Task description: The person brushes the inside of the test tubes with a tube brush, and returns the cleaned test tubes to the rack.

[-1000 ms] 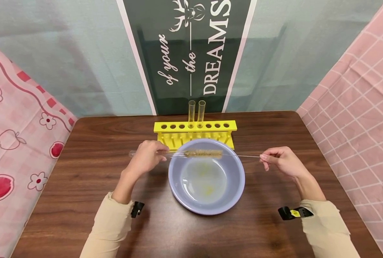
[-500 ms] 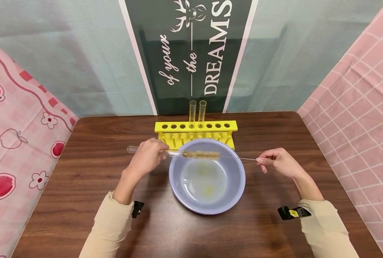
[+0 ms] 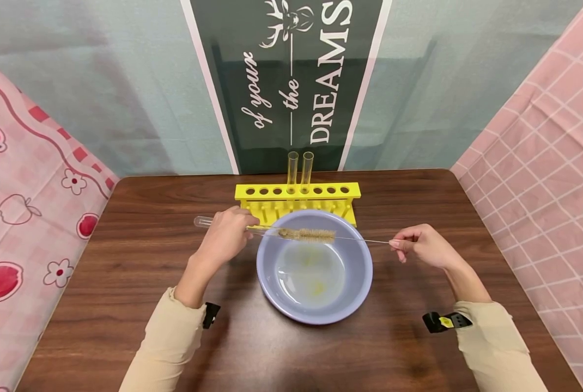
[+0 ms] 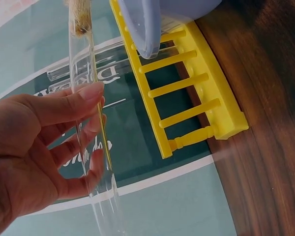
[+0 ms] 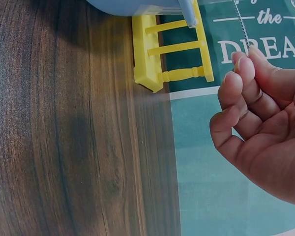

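Observation:
My left hand holds a clear glass test tube by its middle, thumb on one side and fingers on the other. The tube lies nearly level, its mouth over the basin. A tan-bristled test tube brush sits partly in that mouth, with its wider bristles outside. In the left wrist view, a thin yellowish rod runs down along the tube below the bristles. My right hand pinches the far end of the brush's twisted wire handle between thumb and fingertips.
Below the brush stands a lavender basin with cloudy, yellow-flecked liquid. Behind it is a yellow test tube rack with two upright test tubes. The brown wooden table meets a printed cloth backdrop.
Over the last second, the brush and my right hand have shifted slightly left. The tube's closed end has moved a little left and up. Both grips are kept.

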Tool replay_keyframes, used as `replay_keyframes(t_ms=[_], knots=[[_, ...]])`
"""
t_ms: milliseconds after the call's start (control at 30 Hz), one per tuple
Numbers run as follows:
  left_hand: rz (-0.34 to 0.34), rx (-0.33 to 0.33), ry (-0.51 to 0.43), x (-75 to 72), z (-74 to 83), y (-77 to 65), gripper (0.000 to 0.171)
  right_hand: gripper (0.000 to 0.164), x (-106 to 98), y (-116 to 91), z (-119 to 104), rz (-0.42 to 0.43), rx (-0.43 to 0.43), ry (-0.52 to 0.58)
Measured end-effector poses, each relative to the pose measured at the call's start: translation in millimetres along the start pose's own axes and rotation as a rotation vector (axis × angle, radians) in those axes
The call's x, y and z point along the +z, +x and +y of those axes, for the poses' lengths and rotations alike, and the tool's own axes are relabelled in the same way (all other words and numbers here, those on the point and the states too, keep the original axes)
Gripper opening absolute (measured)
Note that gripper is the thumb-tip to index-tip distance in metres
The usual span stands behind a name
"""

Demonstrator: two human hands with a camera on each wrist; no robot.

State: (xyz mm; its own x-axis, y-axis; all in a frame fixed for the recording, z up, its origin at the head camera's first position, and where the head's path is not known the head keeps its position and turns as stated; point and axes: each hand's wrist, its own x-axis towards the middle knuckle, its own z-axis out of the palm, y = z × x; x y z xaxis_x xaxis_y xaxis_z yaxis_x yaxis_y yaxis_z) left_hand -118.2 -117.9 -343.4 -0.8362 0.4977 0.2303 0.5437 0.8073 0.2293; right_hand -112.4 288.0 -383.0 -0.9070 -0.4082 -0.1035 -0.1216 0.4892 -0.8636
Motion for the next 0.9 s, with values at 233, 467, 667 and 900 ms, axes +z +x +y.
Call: replay_keyframes(t_ms=[233,467,667,900], knots=[[-0.017,-0.031,0.007,1.9,-1.0,1.7,0.023,0.013,0,4,-5,-0.002,0.016,-0.030],[-0.007,-0.061,-0.009,0.4,-1.9,2.2,0.024,0.013,-3,8,-16,0.008,0.058,-0.056],[-0.001,-0.052,-0.039,-0.3,-3.2,3.1,0.024,0.013,-6,10,-24,0.007,0.067,-0.063],[0.004,-0.022,-0.043,-1.2,-0.3,5.2,0.023,0.013,-6,11,-26,0.008,0.090,-0.046]])
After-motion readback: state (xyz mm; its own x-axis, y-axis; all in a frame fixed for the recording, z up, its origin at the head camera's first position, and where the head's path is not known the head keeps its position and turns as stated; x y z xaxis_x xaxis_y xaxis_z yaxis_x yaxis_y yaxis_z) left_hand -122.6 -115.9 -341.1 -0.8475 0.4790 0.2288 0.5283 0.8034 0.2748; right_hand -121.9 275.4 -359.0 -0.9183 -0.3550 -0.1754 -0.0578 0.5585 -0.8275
